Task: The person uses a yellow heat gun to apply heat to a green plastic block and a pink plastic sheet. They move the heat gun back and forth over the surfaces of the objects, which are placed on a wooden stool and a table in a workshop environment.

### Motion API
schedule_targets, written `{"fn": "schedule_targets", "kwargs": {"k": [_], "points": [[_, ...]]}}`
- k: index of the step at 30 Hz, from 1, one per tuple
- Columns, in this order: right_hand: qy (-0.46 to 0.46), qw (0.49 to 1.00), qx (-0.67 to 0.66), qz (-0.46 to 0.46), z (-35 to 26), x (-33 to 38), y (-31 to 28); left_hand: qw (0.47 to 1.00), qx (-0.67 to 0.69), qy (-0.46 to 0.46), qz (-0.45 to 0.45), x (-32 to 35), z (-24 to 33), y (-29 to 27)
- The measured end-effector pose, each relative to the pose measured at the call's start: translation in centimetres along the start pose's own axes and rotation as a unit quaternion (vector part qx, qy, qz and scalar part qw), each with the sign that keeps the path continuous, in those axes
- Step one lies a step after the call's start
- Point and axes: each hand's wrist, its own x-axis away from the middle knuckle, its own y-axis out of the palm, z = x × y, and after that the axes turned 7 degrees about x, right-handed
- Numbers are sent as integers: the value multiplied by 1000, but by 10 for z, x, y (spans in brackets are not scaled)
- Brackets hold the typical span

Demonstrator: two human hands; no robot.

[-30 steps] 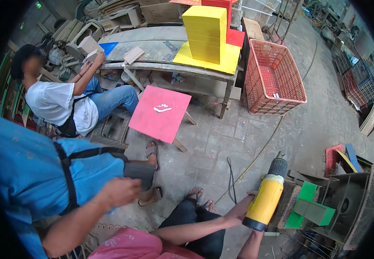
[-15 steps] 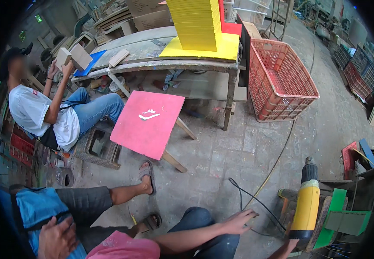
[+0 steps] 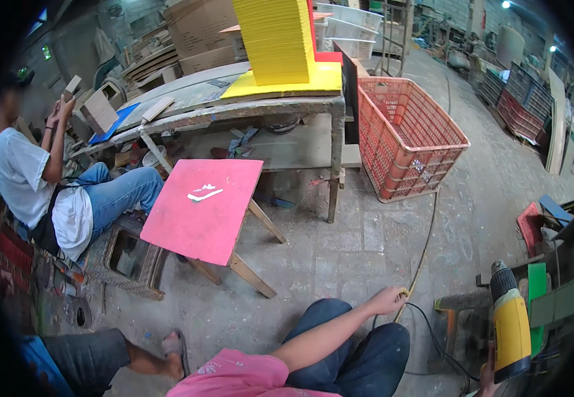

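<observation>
Head view: slack black cable (image 3: pixel 436 342) could snag by the knee (image 3: pixel 391 339) and jerk the yellow drill (image 3: pixel 512 327), lower right, chuck up; loose looping would be the cause. Left hand (image 3: pixel 390 300): fingers curled together, apparently clamped on tan cord (image 3: pixel 427 251). Right hand (image 3: pixel 488 374): against drill's lower left side; fingers mostly hidden, can't tell how closed.

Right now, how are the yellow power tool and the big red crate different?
The yellow power tool has a smooth body; the red crate has walls full of holes. The tool is smaller than the crate. The right hand holds the tool, while the crate stands untouched.
</observation>
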Motion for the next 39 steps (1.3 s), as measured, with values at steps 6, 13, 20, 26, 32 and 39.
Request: {"fn": "schedule_targets", "kwargs": {"k": [6,13,20,26,32,39], "points": [[46,997,49,25,51,39,-71,997,64,-39,-18,10,-41,-9],[59,993,73,74,48,136,-126,978,76,-187,-59,15,-59,-24],[8,961,184,206,8,209,-175,973,93,-190,-90,5,-72,-12],[-100,890,348,277,14,215,-196,970,46,-211,-112,5,-72,-20],[-140,786,513,316,52,174,-222,965,12,-230,-127,11,-87,-37],[-4,900,141,413,-9,107,-259,956,23,-270,-111,27,-82,-43]]}}
